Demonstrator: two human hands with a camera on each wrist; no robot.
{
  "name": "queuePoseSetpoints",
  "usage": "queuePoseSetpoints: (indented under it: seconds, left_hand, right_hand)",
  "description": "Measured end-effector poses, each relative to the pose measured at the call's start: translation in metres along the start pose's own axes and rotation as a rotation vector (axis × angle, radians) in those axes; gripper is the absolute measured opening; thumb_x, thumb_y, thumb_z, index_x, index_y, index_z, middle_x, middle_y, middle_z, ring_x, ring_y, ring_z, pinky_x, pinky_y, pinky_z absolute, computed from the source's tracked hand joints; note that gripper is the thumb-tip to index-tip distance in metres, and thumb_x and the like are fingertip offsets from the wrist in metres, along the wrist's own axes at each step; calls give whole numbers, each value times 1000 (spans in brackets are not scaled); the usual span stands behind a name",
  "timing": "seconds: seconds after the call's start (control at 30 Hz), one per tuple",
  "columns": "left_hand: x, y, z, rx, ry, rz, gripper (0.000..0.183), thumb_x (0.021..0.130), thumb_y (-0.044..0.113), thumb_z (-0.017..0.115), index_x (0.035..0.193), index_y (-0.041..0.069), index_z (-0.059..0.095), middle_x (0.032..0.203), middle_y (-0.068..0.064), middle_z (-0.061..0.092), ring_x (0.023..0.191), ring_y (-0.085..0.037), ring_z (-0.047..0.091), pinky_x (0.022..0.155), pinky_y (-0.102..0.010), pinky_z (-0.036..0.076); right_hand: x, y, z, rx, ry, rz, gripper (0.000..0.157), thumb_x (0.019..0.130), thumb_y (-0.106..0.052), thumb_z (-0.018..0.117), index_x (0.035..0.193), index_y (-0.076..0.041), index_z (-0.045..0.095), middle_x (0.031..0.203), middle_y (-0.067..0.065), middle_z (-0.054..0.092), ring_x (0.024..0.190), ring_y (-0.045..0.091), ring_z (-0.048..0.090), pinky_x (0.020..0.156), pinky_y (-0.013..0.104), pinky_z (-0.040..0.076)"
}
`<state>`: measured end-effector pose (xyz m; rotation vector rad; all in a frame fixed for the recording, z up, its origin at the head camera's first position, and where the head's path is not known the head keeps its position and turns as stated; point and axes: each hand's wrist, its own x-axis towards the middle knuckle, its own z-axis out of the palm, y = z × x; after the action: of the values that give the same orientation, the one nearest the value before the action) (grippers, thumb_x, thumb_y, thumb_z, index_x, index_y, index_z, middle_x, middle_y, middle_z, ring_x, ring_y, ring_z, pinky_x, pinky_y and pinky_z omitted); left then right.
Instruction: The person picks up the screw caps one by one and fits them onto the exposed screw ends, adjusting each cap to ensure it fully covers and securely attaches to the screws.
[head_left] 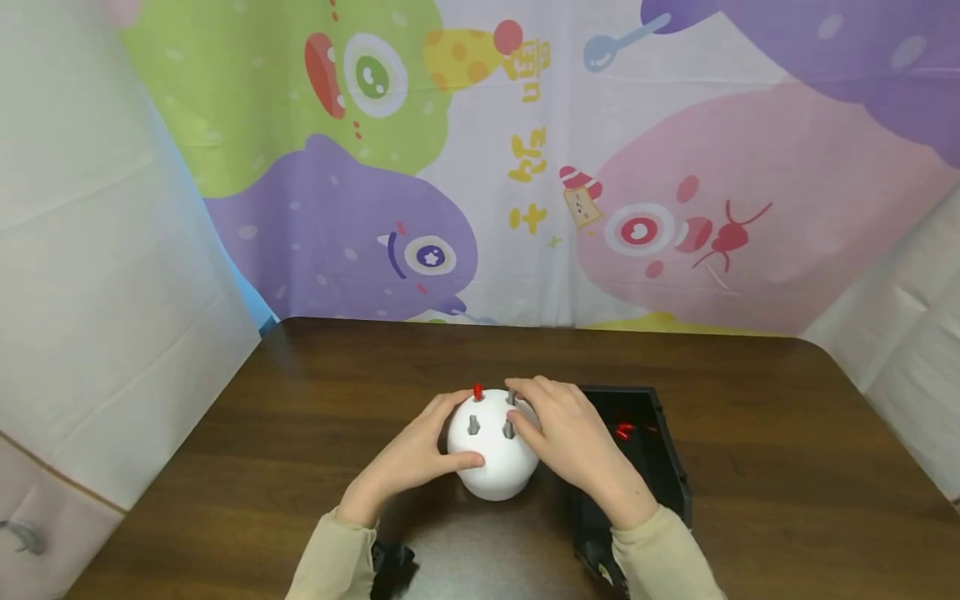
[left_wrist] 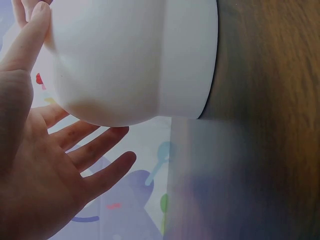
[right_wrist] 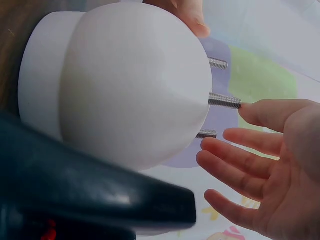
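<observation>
white dome (head_left: 495, 471): smooth, rounded above a short straight-sided base; set upright on the desk (head_left: 750, 458), just left of the black tray (head_left: 677, 475).
threaded rods (right_wrist: 225, 100): grey metal, finely ridged, fixed so that they stand out from the dome's crown.
red piece (head_left: 477, 392): small, seated at the crown's far left.
left hand (head_left: 408, 454): dome gripped between thumb and spread fingers.
right hand (head_left: 577, 433): fingers loosely extended; one rod's tip is touched by the thumb.
tray contents: small red bits (head_left: 624, 431).
desk surface: brown wood grain.
</observation>
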<state>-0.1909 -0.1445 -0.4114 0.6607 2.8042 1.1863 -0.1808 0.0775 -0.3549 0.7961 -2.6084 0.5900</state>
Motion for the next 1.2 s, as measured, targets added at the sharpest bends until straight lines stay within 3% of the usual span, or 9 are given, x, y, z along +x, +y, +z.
queuePoseSetpoints:
  seconds: [0.33,0.73,0.97,1.2]
  left_hand:
    - [1,0,1,-7,0,-3,86,66,62,68,137,33,30,133,8,38,116,-13,45,94,-40,39]
    - [1,0,2,-8,13,-4,86,65,63,69,137,33,32,132,9,39,117,-12,44,96,-40,38]
    - [0,0,0,-9,15,-13,86,65,62,68,137,31,32,133,9,38,118,-13,44,96,-40,38]
    - [0,-1,0,-8,10,-7,86,66,62,68,137,31,32,132,9,38,118,-12,44,97,-40,38]
  right_hand:
    - [-1,7,-4,0,-1,21,29,85,-19,63,112,-9,62,101,4,65,92,20,62,86,43,46]
    - [-11,15,-13,-167,-11,-21,22,85,-5,59,107,-6,64,93,6,66,83,23,63,75,39,50]
    - [-14,21,-15,-227,-17,-82,30,78,7,56,103,-5,65,89,7,65,79,22,63,71,38,50]
    - [-18,24,-17,-252,-63,-54,22,84,-5,60,105,-9,65,96,6,66,89,23,63,80,42,47]
